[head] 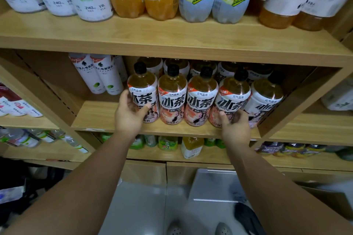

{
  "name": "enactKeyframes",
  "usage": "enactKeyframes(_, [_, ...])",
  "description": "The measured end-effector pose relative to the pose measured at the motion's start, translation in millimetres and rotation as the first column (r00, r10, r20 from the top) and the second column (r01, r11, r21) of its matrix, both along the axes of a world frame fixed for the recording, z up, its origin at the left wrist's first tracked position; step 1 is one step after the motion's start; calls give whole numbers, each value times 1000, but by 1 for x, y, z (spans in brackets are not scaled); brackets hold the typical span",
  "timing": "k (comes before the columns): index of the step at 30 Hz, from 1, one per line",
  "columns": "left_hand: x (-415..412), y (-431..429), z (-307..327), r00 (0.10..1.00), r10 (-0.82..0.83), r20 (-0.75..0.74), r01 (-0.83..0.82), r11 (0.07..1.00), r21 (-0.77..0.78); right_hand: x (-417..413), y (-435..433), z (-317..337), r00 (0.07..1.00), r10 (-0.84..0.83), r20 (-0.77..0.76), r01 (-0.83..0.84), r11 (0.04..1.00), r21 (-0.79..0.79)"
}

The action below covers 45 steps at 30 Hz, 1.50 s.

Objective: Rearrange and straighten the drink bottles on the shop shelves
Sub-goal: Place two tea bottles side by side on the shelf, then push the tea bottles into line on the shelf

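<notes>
2 hands [131,114] round tea bottles [142,89]

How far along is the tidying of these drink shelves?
The top shelf looks done: its bottles stand grouped by kind. In hand: the left-hand grip holds the leftmost tea bottle, the right-hand grip the fourth tea bottle. Left: the white bottles sit far back, and the lower shelf looks mixed.

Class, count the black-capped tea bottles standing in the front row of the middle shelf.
5: leftmost bottle, second bottle, middle bottle, fourth bottle, rightmost bottle, side by side. More stand behind, partly hidden.
</notes>
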<state>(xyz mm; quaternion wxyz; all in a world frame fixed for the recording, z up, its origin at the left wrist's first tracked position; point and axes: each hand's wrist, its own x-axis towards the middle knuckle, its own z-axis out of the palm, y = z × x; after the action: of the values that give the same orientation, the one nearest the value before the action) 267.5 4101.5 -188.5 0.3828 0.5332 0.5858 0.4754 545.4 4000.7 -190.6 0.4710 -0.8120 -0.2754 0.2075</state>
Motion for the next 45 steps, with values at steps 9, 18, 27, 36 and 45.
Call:
enactKeyframes(9, [14, -64, -45, 965, 238, -107, -232, 970, 65, -1, -51, -40, 995, 90, -32, -91, 996, -25])
enactKeyframes(18, [75, -102, -161, 954, -265, -137, 218, 933, -288, 18, -43, -139, 863, 481, -158, -502, 775, -383])
enactKeyframes(27, [121, -64, -236, 893, -372, -252, 318, 920, -230, 31, 10, -206, 778, 613, -136, -625, 733, -270])
enactKeyframes(36, [138, -60, -255, 955, -293, -48, 272, 929, -250, 43, 20, -218, 675, 727, -127, -737, 670, -83])
enactKeyframes(45, [125, -95, -197, 912, -408, 46, 406, 879, -249, 42, -27, -171, 686, 707, -172, -720, 694, -19])
